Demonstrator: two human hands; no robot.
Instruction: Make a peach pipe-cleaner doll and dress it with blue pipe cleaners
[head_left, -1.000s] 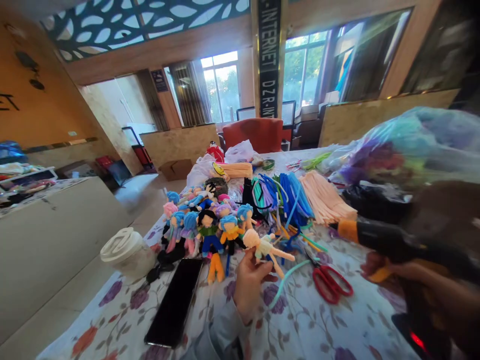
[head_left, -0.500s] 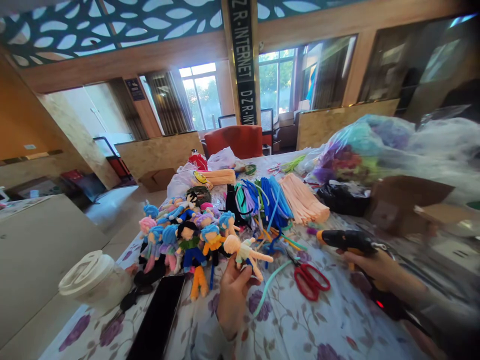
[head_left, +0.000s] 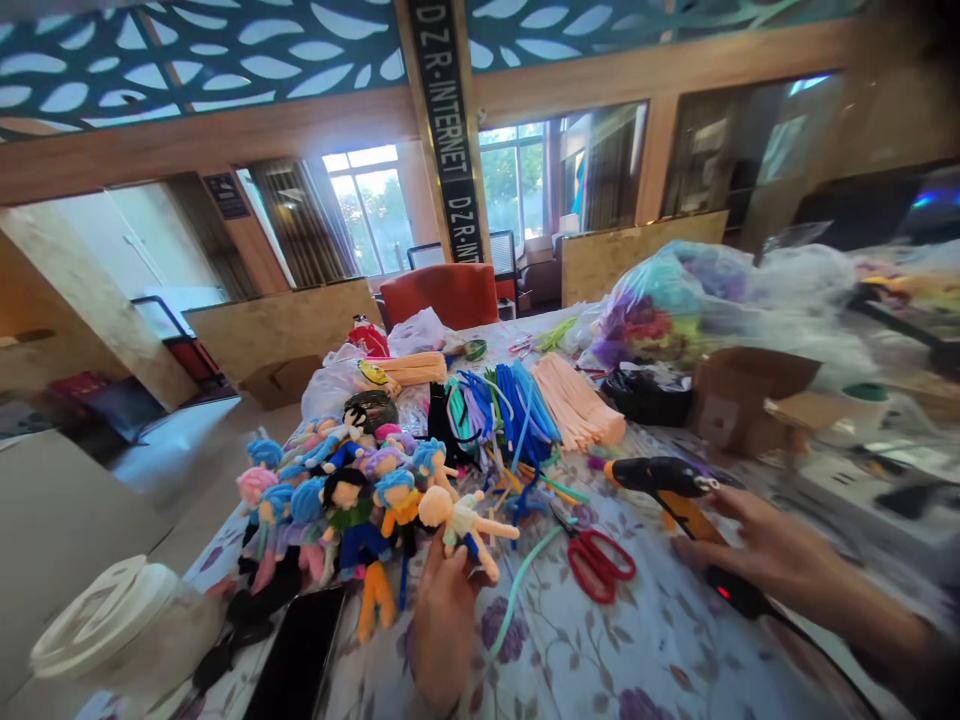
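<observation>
My left hand (head_left: pixel 444 610) pinches a small peach fuzzy doll (head_left: pixel 461 518) with a pale top, its legs pointing right. My right hand (head_left: pixel 739 540), at the right, is at the orange handle of a black and orange glue gun (head_left: pixel 667 485); its nozzle points left and a red light glows near its base. The fingers are partly spread around the handle. Between the hands lie red-handled scissors (head_left: pixel 598 565) and a mint green fuzzy stem (head_left: pixel 517 590). Several finished dolls (head_left: pixel 349 495) with blue, pink and black hair are heaped left of my left hand.
Bundles of blue (head_left: pixel 517 410) and peach stems (head_left: pixel 576 402) lie mid-table. A phone (head_left: pixel 296 655) and white lidded cup (head_left: pixel 127 630) stand at the left. At the right are a cardboard box (head_left: pixel 742 400), plastic bags (head_left: pixel 675 300) and the gun's cable.
The view has turned right, so the table's things sit further left. My right hand's fingers have loosened around the glue gun handle. My left hand still holds the doll.
</observation>
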